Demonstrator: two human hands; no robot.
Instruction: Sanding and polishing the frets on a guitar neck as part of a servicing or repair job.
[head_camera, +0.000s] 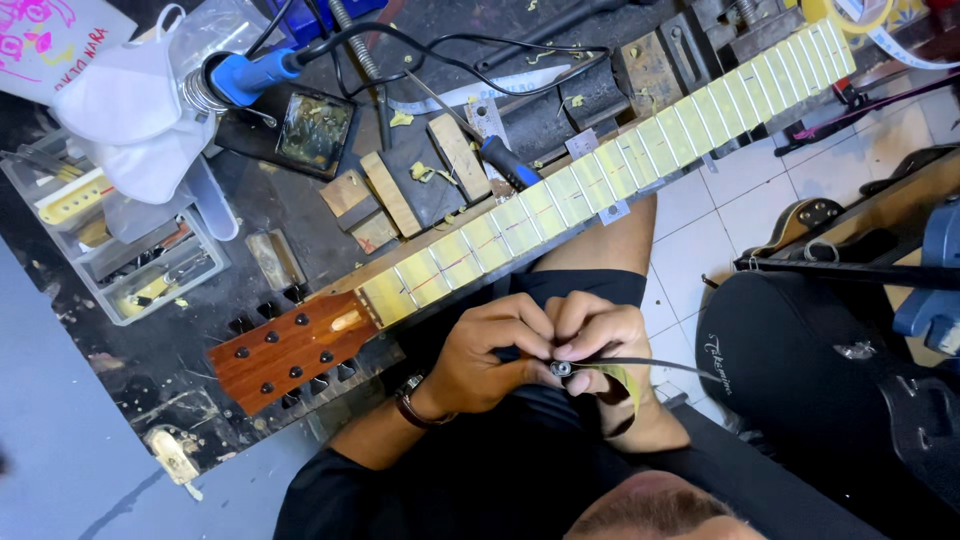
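Note:
My left hand, with a wristwatch on the wrist, and my right hand meet over my lap, fingertips together. Between them they pinch a small round metal part at the end of a thin dark wire that runs off to the right. A strip of yellow-green tape hangs under my right fingers. Just beyond my hands a guitar neck lies on the workbench, its fretboard covered with yellowish tape between the frets. Its reddish-brown headstock points left.
On the dark workbench are wooden blocks, a blue-handled screwdriver, a blue-handled soldering iron, a white face mask and a clear parts tray. A black guitar case sits on the tiled floor at right.

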